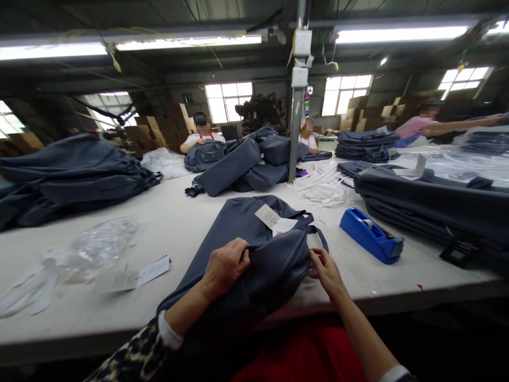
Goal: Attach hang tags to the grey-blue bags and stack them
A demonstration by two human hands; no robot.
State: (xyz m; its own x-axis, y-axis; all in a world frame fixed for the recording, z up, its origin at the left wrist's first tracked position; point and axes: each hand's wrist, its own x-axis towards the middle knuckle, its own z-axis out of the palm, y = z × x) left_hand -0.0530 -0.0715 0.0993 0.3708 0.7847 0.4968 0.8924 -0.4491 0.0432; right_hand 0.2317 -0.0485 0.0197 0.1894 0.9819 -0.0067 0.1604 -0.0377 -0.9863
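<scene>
Slate-blue bag lies on the white table, left of the blue tape dispenser, paper tags on top. Left hand clenches its fabric; right hand, closer to the dispenser, touches the bag's edge, whether gripping I cannot tell. Stacked bags sit right of the dispenser.

At lower centre of the frame, the left hand pinches a dark blue-grey fabric bag while the right hand grips its edge; paper tags lie on top. A blue tape dispenser sits right of centre; piled bags occupy the left edge at mid-height.
</scene>
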